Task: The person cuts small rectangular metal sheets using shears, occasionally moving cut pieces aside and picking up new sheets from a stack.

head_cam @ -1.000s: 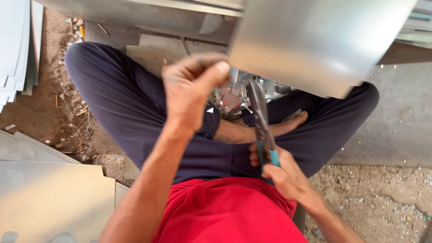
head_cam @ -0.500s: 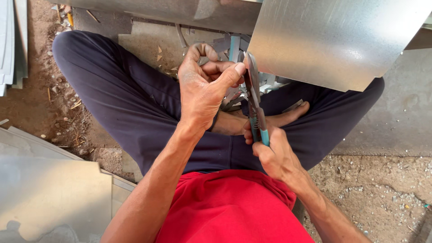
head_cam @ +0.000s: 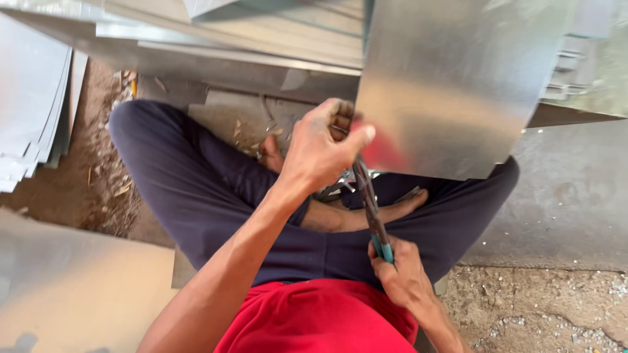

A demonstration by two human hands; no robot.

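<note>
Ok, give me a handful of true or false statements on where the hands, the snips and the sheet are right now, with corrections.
1. The right hand holds the teal handles of the tin snips. True.
2. The left hand rests flat on the ground. False: it is raised at the left edge of the metal sheet, thumb against it.
3. The snips lie on the ground beside the person. False: they are held up, blades pointing toward the sheet's lower left corner.
4. The person sits cross-legged in dark trousers, barefoot. True.
5. More metal sheets are stacked at the left. True.
</note>
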